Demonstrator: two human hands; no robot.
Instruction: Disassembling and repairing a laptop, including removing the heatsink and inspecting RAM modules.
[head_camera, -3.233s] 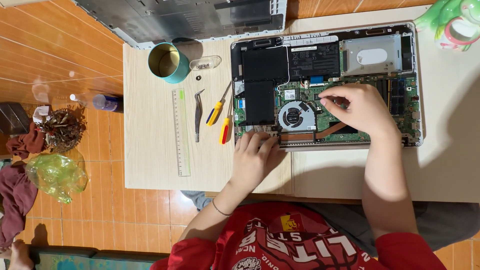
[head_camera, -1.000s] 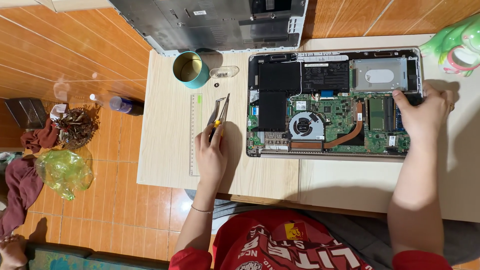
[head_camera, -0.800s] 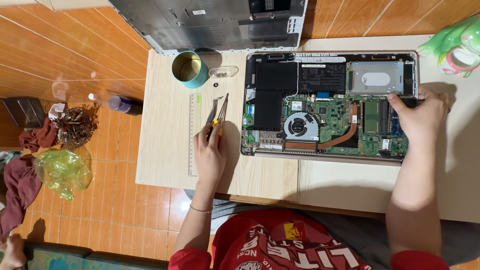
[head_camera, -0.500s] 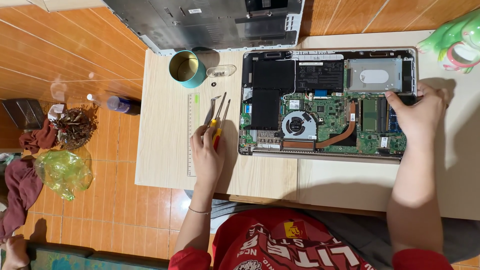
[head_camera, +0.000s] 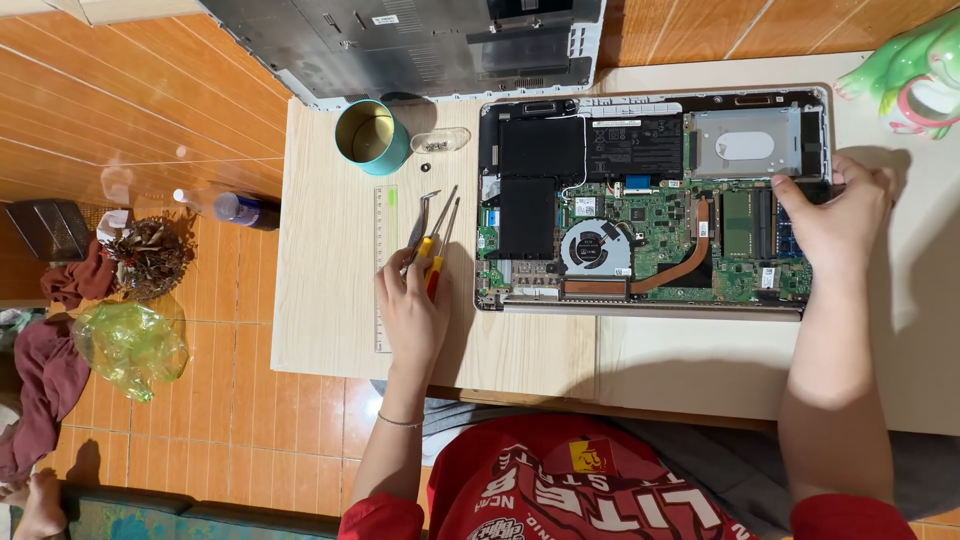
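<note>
An opened laptop (head_camera: 650, 200) lies on the light wooden table (head_camera: 330, 300) with its circuit board, fan and black battery showing. My right hand (head_camera: 835, 225) grips its right edge, the thumb over the rim. My left hand (head_camera: 410, 310) rests left of the laptop, fingers closed on two screwdrivers (head_camera: 432, 258) with yellow and red handles, their shafts pointing away from me. Metal tweezers (head_camera: 418, 222) lie just beside them.
A clear ruler (head_camera: 383, 265) lies left of the tools. A teal cup (head_camera: 370, 135) and a small clear dish (head_camera: 440, 140) with screws stand at the back. The laptop's grey bottom cover (head_camera: 420, 40) lies beyond the table. A green figurine (head_camera: 910, 70) stands at the back right.
My left hand left the laptop's front edge and closed on the screwdrivers. My right hand moved from the circuit board to the laptop's right edge, and the laptop slid slightly left.
</note>
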